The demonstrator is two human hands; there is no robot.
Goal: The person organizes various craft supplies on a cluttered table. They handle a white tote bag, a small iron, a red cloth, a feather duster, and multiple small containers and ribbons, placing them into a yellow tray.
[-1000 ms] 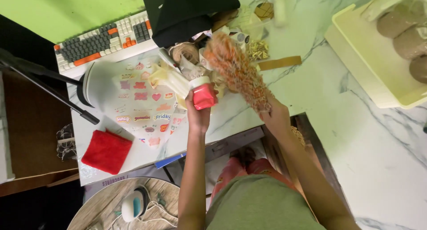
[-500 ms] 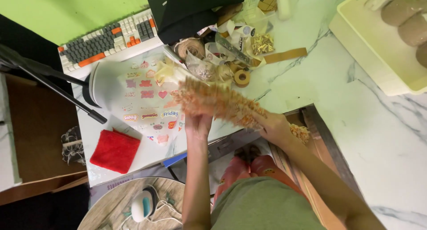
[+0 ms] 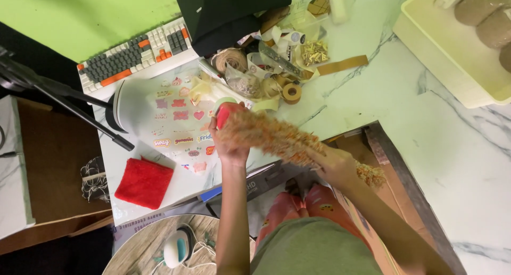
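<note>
Stretching across the middle of the frame, a fuzzy orange-and-cream garland (image 3: 271, 137) is running from the red-capped bottle (image 3: 228, 114) at centre-left down to a loose tail at the lower right. Its long axis is lying on a shallow diagonal, the upper end pointing toward the upper left of the frame and the frayed end pointing to the lower right. It is being kept off the tabletop and fairly taut, which seems to be why the two hands are spaced apart along it.

The left hand (image 3: 230, 147) is curling its fingers around the garland's upper end and the bottle together, clenched from below, with the red cap showing just above the knuckles. The right hand (image 3: 334, 166) is closing around the strand further down, pinching it so that the short tail is hanging free past the fist.

Just above the bottle, a clutter of tape rolls (image 3: 290, 92), twine and gold bits is crowding the centre top of the frame. A sticker sheet (image 3: 178, 120) is lying to the left on the white table (image 3: 159, 168), with a red cloth (image 3: 143, 182) at lower left and a keyboard (image 3: 136, 54) at upper left. A cream tray (image 3: 442, 56) is sitting at the upper right.
</note>
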